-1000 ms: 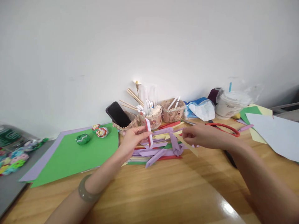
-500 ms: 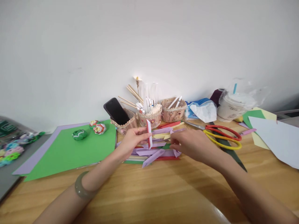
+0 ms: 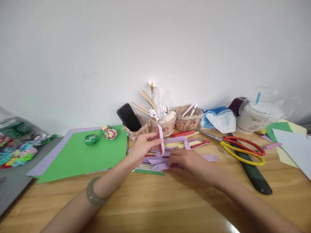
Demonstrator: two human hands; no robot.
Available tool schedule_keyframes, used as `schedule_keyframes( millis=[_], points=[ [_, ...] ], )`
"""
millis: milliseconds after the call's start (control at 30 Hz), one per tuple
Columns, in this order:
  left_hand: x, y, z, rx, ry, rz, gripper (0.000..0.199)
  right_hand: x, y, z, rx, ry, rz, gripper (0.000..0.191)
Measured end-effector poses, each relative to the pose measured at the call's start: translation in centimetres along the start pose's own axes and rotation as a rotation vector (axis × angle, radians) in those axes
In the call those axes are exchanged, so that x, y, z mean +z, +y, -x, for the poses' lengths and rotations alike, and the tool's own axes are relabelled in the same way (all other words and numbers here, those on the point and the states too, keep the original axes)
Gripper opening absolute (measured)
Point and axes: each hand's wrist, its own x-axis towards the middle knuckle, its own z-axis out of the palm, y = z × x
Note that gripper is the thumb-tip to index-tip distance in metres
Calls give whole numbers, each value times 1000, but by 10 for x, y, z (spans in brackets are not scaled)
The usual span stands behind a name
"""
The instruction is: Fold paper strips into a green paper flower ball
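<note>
My left hand [image 3: 145, 145] pinches a folded paper strip [image 3: 160, 132], white with a red edge, and holds it upright above the pile. Lower and to the right, my right hand [image 3: 190, 161] reaches into the front of the pile with its fingers curled down. Purple strips [image 3: 178, 139] lie around it, and its fingertips are hidden, so what they grip cannot be made out. Red, yellow and green strips [image 3: 149, 171] are mixed into the same heap on the wooden table [image 3: 150, 204].
Behind the pile stand small baskets [image 3: 189, 121], one holding a phone [image 3: 128, 117]. Scissors [image 3: 243, 147] lie across a dark green flat object [image 3: 255, 178] at right, near a lidded cup [image 3: 252, 118]. Green paper [image 3: 73, 158] with small woven balls [image 3: 90, 139] lies left.
My right hand has moved down and inward to the front of the pile, shifting some strips. My left hand still holds the folded strip. The view has swung slightly left.
</note>
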Motion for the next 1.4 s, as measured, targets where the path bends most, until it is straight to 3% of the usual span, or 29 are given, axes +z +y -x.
schedule_keyframes(
  millis=[100, 133, 267, 467, 833, 1000, 1067, 1233, 1400],
  points=[
    [0, 1, 0, 22, 16, 21, 35, -14, -5, 4, 4, 63, -116, 11],
    [0, 0, 1, 32, 22, 27, 35, -17, -6, 5, 28, 141, -261, 10],
    [5, -6, 4, 52, 13, 51, 39, -14, -7, 2, 286, 432, -603, 19],
    [14, -16, 10, 68, -94, 76, 38, 6, -5, -5, 317, 530, -546, 20],
    [18, -18, 11, 50, -104, 117, 27, 8, -4, -7, 211, 523, -414, 19],
    [17, -17, 11, 45, -64, 126, 26, -9, 1, -1, 200, 445, -414, 22],
    [17, -17, 11, 40, -51, 158, 26, -22, 7, 7, 262, 393, -346, 23],
    [15, -20, 8, -9, -34, 177, 28, -41, 24, 26, 557, 71, 172, 16],
    [16, -22, 10, -9, -66, 136, 26, -36, 23, 27, 548, -2, 226, 14]
  ],
)
